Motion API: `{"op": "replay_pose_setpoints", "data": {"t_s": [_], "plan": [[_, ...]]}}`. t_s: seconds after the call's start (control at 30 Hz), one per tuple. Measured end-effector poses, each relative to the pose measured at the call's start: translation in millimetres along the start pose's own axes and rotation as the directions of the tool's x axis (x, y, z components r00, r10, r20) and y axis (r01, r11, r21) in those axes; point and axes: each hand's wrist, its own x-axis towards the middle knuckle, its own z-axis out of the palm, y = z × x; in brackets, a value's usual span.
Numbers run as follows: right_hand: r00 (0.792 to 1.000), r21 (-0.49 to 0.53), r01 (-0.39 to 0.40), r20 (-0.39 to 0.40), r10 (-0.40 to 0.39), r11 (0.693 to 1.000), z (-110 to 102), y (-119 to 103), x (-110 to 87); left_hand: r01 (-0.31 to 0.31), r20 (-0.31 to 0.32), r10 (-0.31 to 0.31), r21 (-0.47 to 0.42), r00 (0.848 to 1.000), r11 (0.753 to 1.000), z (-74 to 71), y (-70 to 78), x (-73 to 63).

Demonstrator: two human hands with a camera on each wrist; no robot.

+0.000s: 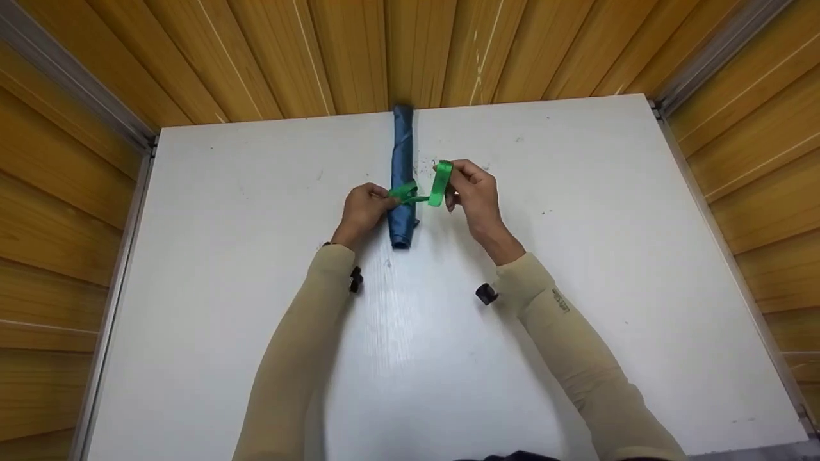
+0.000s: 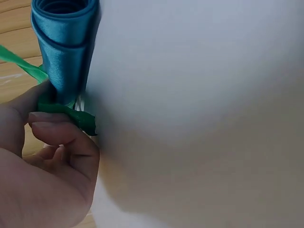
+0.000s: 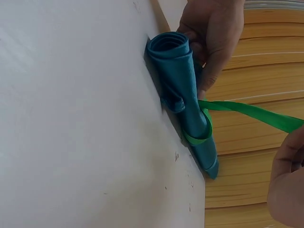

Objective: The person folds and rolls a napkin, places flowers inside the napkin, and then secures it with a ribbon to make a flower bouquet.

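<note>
A roll of shiny blue satin cloth [image 1: 402, 153] lies lengthwise on the white table, its spiral end facing the person. Green ribbon [image 3: 198, 140] loops round the roll's lower half. At the roll's left side my left hand [image 1: 366, 208] pinches the ribbon between thumb and fingers; in the left wrist view a short ribbon end [image 2: 83, 121] pokes out past the fingertips. My right hand [image 1: 475, 192], raised to the right of the roll, pinches the ribbon's other length [image 1: 440, 184], which runs across from the loop and hangs in a fold from the fingertips.
The white table [image 1: 576, 320] runs back to a wood-plank wall [image 1: 359, 57], which the roll's far end almost reaches. Plank walls also stand at left and right. Small dark devices [image 1: 487, 294] sit at both wrists.
</note>
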Motion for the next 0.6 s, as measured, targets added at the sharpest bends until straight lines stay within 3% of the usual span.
{"op": "replay_pose_setpoints", "data": {"t_s": [0.17, 0.33, 0.47, 0.6], "plan": [[1.000, 0.000, -0.004, -0.004, 0.004, 1.000, -7.4, -6.3, 1.1, 0.021, 0.000, -0.021, -0.148, 1.000, 0.989, -1.8, -6.8, 1.3], [1.000, -0.001, -0.006, 0.010, 0.006, 1.000, -9.5, -12.4, 4.0, 0.006, 0.014, -0.003, -0.241, 1.000, 0.970, -3.9, -12.2, 2.0], [1.000, 0.002, -0.017, 0.004, 0.016, 1.000, -8.9, -14.1, 6.2, -0.044, 0.028, 0.053, -0.262, 0.998, 0.964, -4.6, -15.6, 3.0], [0.998, -0.075, -0.062, 0.014, 0.063, 0.995, -7.3, -10.3, 4.5, -0.066, 0.036, 0.077, -0.245, 0.996, 0.967, -4.8, -17.4, 4.8]]}}
